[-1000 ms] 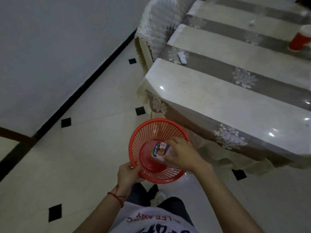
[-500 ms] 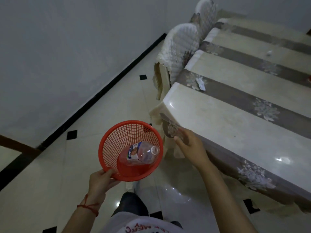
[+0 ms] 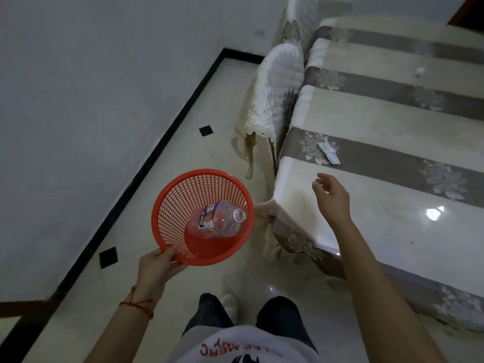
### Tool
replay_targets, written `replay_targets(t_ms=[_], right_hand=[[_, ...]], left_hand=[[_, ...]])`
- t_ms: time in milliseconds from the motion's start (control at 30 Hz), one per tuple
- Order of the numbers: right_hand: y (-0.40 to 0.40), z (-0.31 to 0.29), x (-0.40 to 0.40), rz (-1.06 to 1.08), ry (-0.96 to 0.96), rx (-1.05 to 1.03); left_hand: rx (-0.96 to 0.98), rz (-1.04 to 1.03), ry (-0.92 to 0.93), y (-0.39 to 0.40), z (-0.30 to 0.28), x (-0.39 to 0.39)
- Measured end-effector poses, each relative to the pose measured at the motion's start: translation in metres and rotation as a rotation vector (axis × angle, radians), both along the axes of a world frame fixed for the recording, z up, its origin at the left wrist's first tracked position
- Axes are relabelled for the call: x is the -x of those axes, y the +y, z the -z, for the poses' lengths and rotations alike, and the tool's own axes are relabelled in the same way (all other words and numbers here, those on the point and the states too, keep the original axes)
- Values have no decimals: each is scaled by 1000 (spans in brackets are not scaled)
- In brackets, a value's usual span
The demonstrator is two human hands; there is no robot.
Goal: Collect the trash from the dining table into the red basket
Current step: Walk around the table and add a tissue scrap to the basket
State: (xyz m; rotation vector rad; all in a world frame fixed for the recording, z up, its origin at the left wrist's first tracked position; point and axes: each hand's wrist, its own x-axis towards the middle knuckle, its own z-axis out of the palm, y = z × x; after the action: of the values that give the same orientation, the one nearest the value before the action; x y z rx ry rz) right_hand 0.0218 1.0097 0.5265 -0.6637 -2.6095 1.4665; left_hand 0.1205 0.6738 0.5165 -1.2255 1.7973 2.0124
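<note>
**Basket held beside the table corner, one bottle inside**

I see the red basket [image 3: 183,203] off the floor, tilted so its open mouth faces up at me, just left of the dining table [image 3: 379,195] corner. It is round, with a solid rim, mesh walls and a solid red bottom. Inside it lies one clear plastic bottle [image 3: 222,218], on its side against the right wall, open neck pointing right, with a printed label around its middle.

My left hand [image 3: 157,268] grips the near rim of the basket, thumb over the top edge, the other fingers curled beneath it. A red string is tied at that wrist. My right hand [image 3: 332,199] hovers empty above the near-left corner of the table, fingers loosely spread and slightly curled, touching nothing.

Farther along the table's left edge, on a grey floral stripe of the glossy cloth, lies a crumpled paper scrap [image 3: 328,152]. A small white ball [image 3: 419,71] of something sits well beyond it; I cannot tell what it is. Two cloth-covered chairs [image 3: 275,95] stand against the table's left side.
</note>
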Motion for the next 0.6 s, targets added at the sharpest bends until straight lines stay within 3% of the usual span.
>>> replay_targets(t_ms=[200, 367, 600], right_hand=[[25, 14, 69, 60, -19, -106], [50, 34, 119, -79, -87, -354], [54, 62, 135, -111, -204, -489]], left_hand=[[41, -28, -66, -3, 11, 41], [60, -46, -104, 5, 15, 61], [71, -44, -159, 14, 17, 81]])
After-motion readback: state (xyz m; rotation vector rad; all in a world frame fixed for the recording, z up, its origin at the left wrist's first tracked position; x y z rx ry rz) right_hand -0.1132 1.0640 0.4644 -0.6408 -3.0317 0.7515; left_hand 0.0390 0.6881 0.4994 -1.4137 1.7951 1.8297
